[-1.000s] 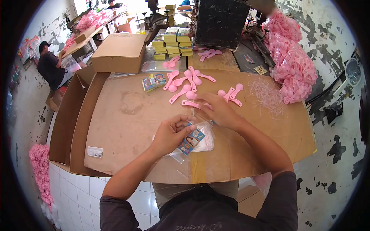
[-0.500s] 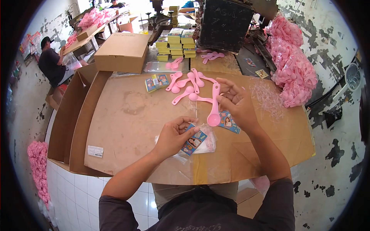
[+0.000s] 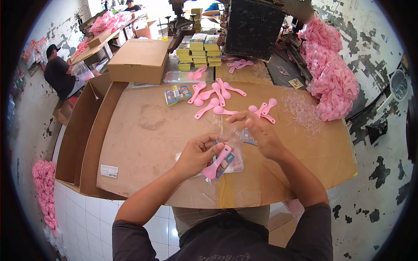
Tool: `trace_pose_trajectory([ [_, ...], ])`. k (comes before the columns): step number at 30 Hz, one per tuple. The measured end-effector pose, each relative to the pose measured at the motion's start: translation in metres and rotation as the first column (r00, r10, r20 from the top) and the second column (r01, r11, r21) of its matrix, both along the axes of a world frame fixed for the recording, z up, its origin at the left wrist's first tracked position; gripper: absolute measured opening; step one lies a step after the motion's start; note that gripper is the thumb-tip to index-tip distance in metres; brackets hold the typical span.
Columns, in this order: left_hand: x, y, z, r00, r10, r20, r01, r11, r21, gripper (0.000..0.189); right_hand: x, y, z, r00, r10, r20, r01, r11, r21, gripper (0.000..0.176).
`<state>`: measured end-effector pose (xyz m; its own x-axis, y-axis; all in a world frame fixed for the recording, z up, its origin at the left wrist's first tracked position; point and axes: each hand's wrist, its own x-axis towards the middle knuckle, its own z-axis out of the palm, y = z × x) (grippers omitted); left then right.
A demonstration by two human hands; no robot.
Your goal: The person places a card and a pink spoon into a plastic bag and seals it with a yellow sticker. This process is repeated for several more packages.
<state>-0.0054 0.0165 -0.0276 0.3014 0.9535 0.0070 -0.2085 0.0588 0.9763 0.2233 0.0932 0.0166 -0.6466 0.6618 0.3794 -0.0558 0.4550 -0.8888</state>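
My left hand (image 3: pixel 196 154) pinches a pink spoon (image 3: pixel 217 162) together with a blue printed card (image 3: pixel 227 162) over the cardboard-topped table (image 3: pixel 143 148). Clear plastic lies around the card and under it. My right hand (image 3: pixel 261 135) is up and to the right, its fingers spread and apart from the spoon, beside some thin clear plastic. Beneath that hand another blue card (image 3: pixel 248 137) is partly covered. Loose pink spoons (image 3: pixel 213 93) lie farther back, with more spoons (image 3: pixel 263 109) just behind my right hand.
A banded card stack (image 3: pixel 177 95) sits near the spoons. Behind are a closed carton (image 3: pixel 138 61), yellow-edged card stacks (image 3: pixel 198 48) and a black box (image 3: pixel 250 30). Clear strips (image 3: pixel 300 111) and bagged pink spoons (image 3: pixel 331 82) are at right. A person (image 3: pixel 61 74) sits at far left.
The pink spoon has moved from my right hand down and left onto the card at my left hand. My right hand has let go of it and come lower and inward.
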Motion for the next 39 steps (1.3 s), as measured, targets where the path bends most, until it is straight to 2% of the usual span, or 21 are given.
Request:
trace_pose_trajectory([
  [1,-0.001,-0.001,0.002,0.999,-0.012,-0.043,0.012,1.000,-0.002,0.030,0.003,0.002,0.013,0.999,0.030,-0.020,-0.031,0.999,-0.036,0.032],
  [2,-0.001,-0.002,0.005,0.999,-0.033,-0.009,0.033,0.999,-0.001,0.031,0.004,0.001,0.023,0.998,0.057,-0.041,-0.060,0.996,-0.073,0.033],
  [5,0.000,-0.003,0.009,0.990,-0.120,0.070,0.121,0.993,-0.012,0.035,0.003,-0.003,0.036,0.988,0.058,0.145,-0.095,0.961,0.261,0.023],
  [7,-0.007,-0.002,0.005,0.974,-0.205,0.096,0.210,0.977,-0.046,0.040,0.003,-0.005,0.048,0.975,0.133,0.180,-0.183,0.938,0.295,0.016],
  [8,-0.004,-0.002,0.005,0.977,-0.162,0.137,0.157,0.987,0.045,0.042,0.003,-0.006,0.056,0.965,0.171,0.199,-0.228,0.923,0.311,0.013],
  [10,0.005,-0.004,0.012,0.968,-0.087,0.234,0.035,0.976,0.215,0.047,0.001,-0.014,0.078,0.972,0.075,0.222,-0.178,0.853,0.490,0.010],
  [13,-0.004,-0.003,0.019,0.987,0.054,-0.154,0.032,0.863,0.504,0.049,0.002,-0.030,0.105,0.949,-0.148,0.279,-0.099,0.699,0.708,0.007],
  [14,-0.004,-0.005,0.022,0.978,0.066,-0.200,0.055,0.838,0.544,0.050,0.003,-0.034,0.108,0.926,-0.240,0.293,-0.079,0.635,0.769,0.007],
  [16,-0.003,-0.010,0.029,0.954,0.097,-0.284,0.104,0.780,0.617,0.051,0.004,-0.035,0.103,0.912,-0.273,0.307,-0.055,0.659,0.750,0.011],
  [19,0.013,-0.016,0.032,0.958,0.166,-0.234,-0.005,0.825,0.565,0.050,0.002,-0.039,0.099,0.897,-0.309,0.315,-0.002,0.711,0.703,0.013],
  [22,0.017,-0.014,0.036,0.949,0.219,-0.227,-0.049,0.812,0.581,0.047,0.002,-0.039,0.095,0.895,-0.310,0.320,0.032,0.761,0.647,0.013],
  [25,0.010,-0.013,0.031,0.903,0.207,-0.376,-0.016,0.892,0.451,0.046,0.003,-0.037,0.087,0.898,-0.313,0.311,0.083,0.813,0.576,0.014],
  [26,0.012,-0.013,0.032,0.930,0.193,-0.312,-0.044,0.904,0.426,0.043,0.003,-0.037,0.085,0.898,-0.316,0.306,0.105,0.830,0.549,0.014],
  [27,0.015,-0.013,0.033,0.952,0.181,-0.246,-0.071,0.915,0.398,0.041,0.001,-0.037,0.081,0.902,-0.367,0.227,0.189,0.809,0.557,0.013],
  [29,0.018,-0.015,0.035,0.976,0.161,-0.148,-0.104,0.937,0.333,0.038,-0.005,-0.039,0.073,0.885,-0.461,0.067,0.351,0.754,0.555,0.011],
  [31,0.020,-0.016,0.038,0.986,0.140,-0.088,-0.113,0.958,0.262,0.038,-0.006,-0.040,0.071,0.904,-0.423,0.060,0.231,0.604,0.763,0.012],
  [32,0.019,-0.017,0.037,0.977,0.158,-0.142,-0.112,0.951,0.288,0.038,-0.007,-0.040,0.071,0.913,-0.403,0.061,0.167,0.507,0.846,0.013],
  [34,0.018,-0.019,0.035,0.950,0.191,-0.247,-0.100,0.936,0.338,0.040,-0.013,-0.045,0.067,0.882,-0.465,0.080,0.129,0.401,0.907,0.015],
  [38,0.018,-0.022,0.038,0.863,0.250,-0.440,-0.018,0.884,0.467,0.045,-0.014,-0.039,0.053,0.833,-0.544,0.099,0.001,0.180,0.984,0.020],
  [39,0.019,-0.023,0.043,0.832,0.261,-0.490,0.010,0.875,0.484,0.046,-0.015,-0.039,0.052,0.829,-0.551,0.101,-0.016,0.158,0.987,0.021],
])
